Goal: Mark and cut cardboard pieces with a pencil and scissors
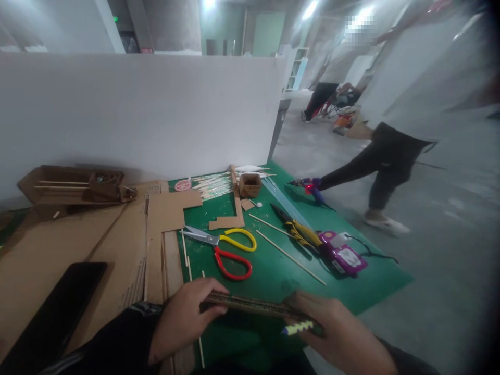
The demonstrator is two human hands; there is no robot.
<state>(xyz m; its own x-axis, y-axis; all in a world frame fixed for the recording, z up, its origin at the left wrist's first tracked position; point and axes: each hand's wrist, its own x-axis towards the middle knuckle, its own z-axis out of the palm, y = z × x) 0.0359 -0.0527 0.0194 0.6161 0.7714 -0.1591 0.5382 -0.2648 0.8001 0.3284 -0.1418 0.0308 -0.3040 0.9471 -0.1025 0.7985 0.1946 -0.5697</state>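
My left hand (189,315) pinches one end of a piece of brown cardboard (253,306), seen nearly edge-on, between thumb and fingers. At the other end, my right hand (334,323) is closed on the same cardboard. A pen (299,328) patterned in pale yellow and blue sticks out from under the right hand's fingers. Just beyond the cardboard lie scissors (219,245) with one yellow and one red handle, blades spread. Thin wooden sticks (291,258) rest on the green mat (273,239) behind my hands. The cardboard's underside is hidden.
Yellow-black pliers (299,229), a purple device (346,255) and a glue gun (310,190) lie right. A small cardboard box (250,185) stands behind. Cardboard sheets (113,229), a black phone (58,312) and a cardboard construction (78,185) are left. A person's legs (383,161) show beyond.
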